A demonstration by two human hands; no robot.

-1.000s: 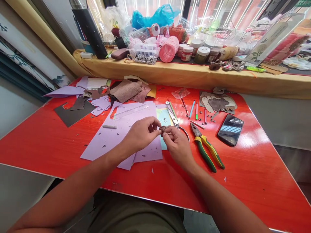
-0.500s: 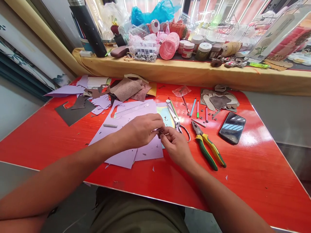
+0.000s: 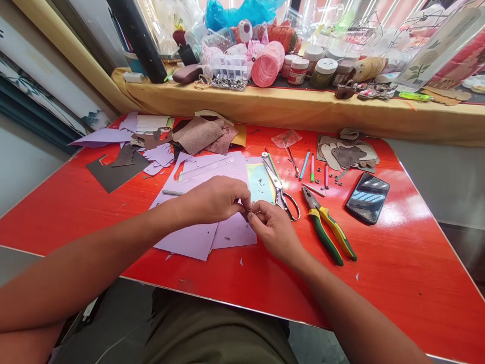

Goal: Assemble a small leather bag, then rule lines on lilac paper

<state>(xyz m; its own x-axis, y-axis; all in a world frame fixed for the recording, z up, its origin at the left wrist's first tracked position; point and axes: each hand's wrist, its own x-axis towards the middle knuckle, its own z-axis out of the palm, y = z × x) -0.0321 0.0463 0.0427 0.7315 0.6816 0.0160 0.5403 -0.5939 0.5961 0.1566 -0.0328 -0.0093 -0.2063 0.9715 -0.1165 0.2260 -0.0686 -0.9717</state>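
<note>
My left hand [image 3: 223, 199] and my right hand [image 3: 271, 222] meet above the purple sheets [image 3: 193, 237], fingertips pinched together. Between them is a small dark brown piece [image 3: 245, 215], mostly covered by the fingers; both hands grip it. Just right of my right hand lie the scissors [image 3: 278, 189], and further right the pliers [image 3: 328, 225] with green and yellow handles. A clear ruler [image 3: 206, 168] rests on the purple paper beyond my left hand. Several pens, one of them blue [image 3: 304, 165], lie behind the pliers.
A phone [image 3: 367, 198] lies on the red table [image 3: 397, 283] at the right. Leather pieces [image 3: 348, 154] are stacked behind it, and leather scraps [image 3: 199, 134] sit at the back left. A crowded cloth-covered sill [image 3: 273, 103] borders the far side.
The camera view has shifted slightly. My hands stay together, with the left fingers now bent more steeply over the small brown piece, which shows a little more below them.
</note>
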